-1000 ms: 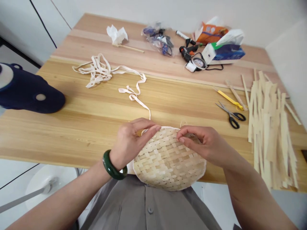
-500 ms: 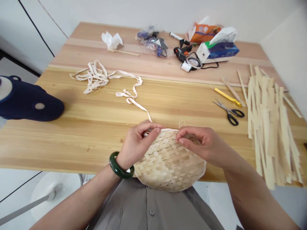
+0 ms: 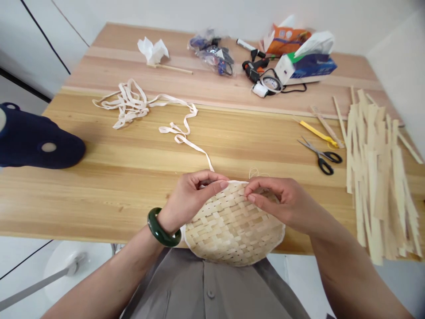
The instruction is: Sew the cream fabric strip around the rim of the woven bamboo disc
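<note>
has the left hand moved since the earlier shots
Yes, slightly: the left hand has shifted toward the person's right, its fingertips now a little nearer the scissors lying on the table.

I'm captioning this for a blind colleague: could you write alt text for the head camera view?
The left hand and right hand hold the rim of a round woven bamboo piece with a white edge, above a wooden table. Loose white tape trails across the table; cut bamboo strips and black-handled scissors lie to the right.
</note>
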A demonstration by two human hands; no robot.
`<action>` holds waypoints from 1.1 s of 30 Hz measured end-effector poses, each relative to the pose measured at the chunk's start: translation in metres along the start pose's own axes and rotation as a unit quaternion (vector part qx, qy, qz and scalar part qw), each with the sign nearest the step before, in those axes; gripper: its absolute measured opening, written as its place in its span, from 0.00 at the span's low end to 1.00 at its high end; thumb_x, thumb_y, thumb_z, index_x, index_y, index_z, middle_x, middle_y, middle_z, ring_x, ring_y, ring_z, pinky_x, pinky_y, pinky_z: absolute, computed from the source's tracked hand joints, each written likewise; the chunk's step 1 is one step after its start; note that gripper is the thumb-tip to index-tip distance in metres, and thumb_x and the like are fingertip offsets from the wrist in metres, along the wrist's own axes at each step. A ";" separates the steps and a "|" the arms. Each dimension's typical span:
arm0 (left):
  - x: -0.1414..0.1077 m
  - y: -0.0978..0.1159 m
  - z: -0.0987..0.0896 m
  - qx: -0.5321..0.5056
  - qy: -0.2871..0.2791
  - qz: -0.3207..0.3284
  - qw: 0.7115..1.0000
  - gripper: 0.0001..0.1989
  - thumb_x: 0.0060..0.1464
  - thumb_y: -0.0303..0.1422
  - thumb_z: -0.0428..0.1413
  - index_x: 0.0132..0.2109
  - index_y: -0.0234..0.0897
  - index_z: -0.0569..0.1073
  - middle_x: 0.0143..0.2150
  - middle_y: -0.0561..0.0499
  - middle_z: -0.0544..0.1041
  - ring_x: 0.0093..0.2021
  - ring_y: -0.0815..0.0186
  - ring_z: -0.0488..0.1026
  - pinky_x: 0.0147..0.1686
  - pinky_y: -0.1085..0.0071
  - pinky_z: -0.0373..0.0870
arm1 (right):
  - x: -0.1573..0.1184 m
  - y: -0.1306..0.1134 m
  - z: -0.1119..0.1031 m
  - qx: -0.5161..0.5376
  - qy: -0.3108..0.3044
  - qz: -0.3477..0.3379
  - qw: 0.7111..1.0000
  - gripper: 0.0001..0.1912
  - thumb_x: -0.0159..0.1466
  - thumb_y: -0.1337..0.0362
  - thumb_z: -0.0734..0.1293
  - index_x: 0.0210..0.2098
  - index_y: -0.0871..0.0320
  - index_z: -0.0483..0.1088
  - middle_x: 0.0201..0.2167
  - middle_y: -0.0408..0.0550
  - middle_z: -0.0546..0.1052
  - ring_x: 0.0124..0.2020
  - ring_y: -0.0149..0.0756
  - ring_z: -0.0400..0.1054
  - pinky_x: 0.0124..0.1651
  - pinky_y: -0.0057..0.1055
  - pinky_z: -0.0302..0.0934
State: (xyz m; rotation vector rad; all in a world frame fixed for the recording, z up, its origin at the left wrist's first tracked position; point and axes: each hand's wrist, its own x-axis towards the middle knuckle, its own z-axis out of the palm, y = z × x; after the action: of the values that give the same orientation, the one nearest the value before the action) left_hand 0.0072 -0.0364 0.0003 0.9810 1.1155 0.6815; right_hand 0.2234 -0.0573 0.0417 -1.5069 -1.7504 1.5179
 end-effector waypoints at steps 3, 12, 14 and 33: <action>0.001 0.001 -0.004 -0.026 -0.027 -0.027 0.999 0.11 0.49 0.40 0.66 0.35 0.37 0.82 0.33 0.52 0.81 0.32 0.70 0.73 0.33 0.75 0.68 | 0.002 0.000 0.000 -0.004 0.000 0.001 1.000 0.08 0.64 0.59 0.65 0.32 0.56 0.73 0.31 0.43 0.76 0.34 0.31 0.69 0.36 0.26 0.62; -0.006 0.015 -0.010 0.015 0.019 0.031 0.999 0.13 0.51 0.40 0.65 0.42 0.39 0.83 0.38 0.50 0.83 0.36 0.68 0.76 0.36 0.76 0.71 | -0.002 0.001 -0.001 -0.021 0.017 0.000 1.000 0.08 0.64 0.59 0.65 0.33 0.55 0.73 0.32 0.43 0.76 0.35 0.33 0.69 0.37 0.28 0.62; -0.006 0.019 -0.014 0.040 0.023 0.027 0.999 0.12 0.52 0.41 0.64 0.40 0.39 0.83 0.37 0.50 0.83 0.36 0.67 0.76 0.34 0.75 0.71 | -0.003 0.000 0.000 -0.025 0.018 0.000 1.000 0.08 0.65 0.59 0.65 0.33 0.55 0.73 0.32 0.43 0.76 0.35 0.33 0.68 0.37 0.28 0.62; 0.015 0.024 -0.020 0.034 -0.007 0.008 0.999 0.10 0.47 0.36 0.66 0.36 0.35 0.83 0.31 0.50 0.81 0.27 0.71 0.71 0.31 0.74 0.68 | -0.007 -0.003 0.002 -0.036 0.017 -0.011 0.999 0.09 0.66 0.59 0.63 0.34 0.55 0.73 0.33 0.44 0.76 0.36 0.33 0.68 0.39 0.29 0.62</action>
State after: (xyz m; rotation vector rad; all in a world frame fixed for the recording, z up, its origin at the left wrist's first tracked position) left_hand -0.0067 -0.0072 0.0127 1.0517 1.1251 0.6520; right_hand 0.2229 -0.0636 0.0456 -1.5340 -1.8144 1.4256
